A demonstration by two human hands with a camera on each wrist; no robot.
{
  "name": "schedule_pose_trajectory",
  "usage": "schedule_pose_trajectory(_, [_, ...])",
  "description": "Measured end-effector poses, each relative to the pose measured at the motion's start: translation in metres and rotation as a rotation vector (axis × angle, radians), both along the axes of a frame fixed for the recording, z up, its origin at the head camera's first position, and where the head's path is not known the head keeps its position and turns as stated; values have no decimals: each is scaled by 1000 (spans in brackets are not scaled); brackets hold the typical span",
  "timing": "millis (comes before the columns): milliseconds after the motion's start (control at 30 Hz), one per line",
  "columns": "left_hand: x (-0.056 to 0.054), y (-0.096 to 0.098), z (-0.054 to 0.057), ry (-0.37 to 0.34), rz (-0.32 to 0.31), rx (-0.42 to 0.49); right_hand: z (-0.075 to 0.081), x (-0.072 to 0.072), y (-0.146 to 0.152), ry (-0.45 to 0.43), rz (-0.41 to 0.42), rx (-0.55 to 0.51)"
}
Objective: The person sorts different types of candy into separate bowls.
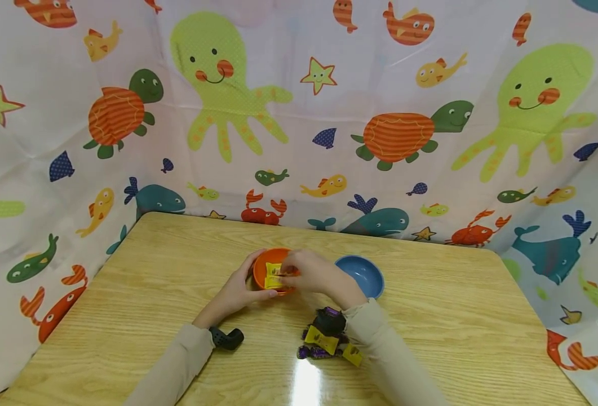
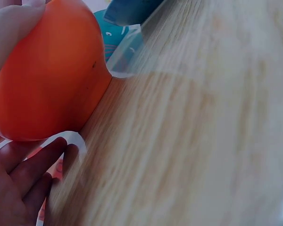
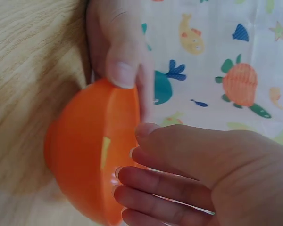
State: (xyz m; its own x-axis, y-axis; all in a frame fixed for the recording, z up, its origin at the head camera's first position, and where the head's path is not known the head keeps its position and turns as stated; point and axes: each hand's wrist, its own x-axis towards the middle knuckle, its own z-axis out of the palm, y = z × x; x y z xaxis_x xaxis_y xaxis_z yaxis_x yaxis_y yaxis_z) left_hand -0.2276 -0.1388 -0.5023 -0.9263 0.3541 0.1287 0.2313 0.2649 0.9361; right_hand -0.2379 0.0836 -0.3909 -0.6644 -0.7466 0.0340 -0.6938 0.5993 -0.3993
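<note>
My left hand [image 1: 240, 287] holds the orange bowl [image 1: 260, 273] at its left side, the thumb along the near rim. In the left wrist view, fingers [image 2: 37, 165] spread by the bowl's outer wall. Yellow-wrapped sweets [image 1: 272, 282] lie inside the bowl. Over the right part of the opening is my right hand [image 1: 311, 273], fingertips reaching in beside the sweets. The right wrist view shows those fingers [image 3: 165, 188] loosely bent at the rim, with nothing visible between them and the thumb. Part of the bowl's inside is hidden by this hand.
A blue bowl [image 1: 367, 273] stands right of the orange one, partly behind the right wrist. Nearer on the wooden table [image 1: 456, 321] lies a pile of purple and black wrapped sweets [image 1: 329, 321] with yellow sweets [image 1: 321, 340] on it. A patterned cloth [image 1: 304, 129] hangs behind.
</note>
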Motion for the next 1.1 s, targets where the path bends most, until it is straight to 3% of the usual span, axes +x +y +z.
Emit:
schedule_pose_trajectory(233, [1, -2, -1, 4, -7, 25, 15, 27, 25, -9, -35, -52])
schedule_pose_trajectory(467, [-1, -3, -2, 28, -11, 33, 15, 58, 49, 64, -58, -72])
schedule_pose_trajectory(700, [0, -3, -1, 33, -11, 24, 0, 83, 63, 81, -42, -104])
schedule_pose_trajectory(833, [1, -3, -1, 22, -10, 15, -12, 94, 69, 8, -67, -72])
schedule_pose_trajectory(967, [1, -2, -1, 14, -13, 16, -23, 102, 72, -47, -95, -41])
schedule_pose_trajectory(1100, [1, -2, -1, 13, -9, 15, -33, 106, 73, -33, -105, -23])
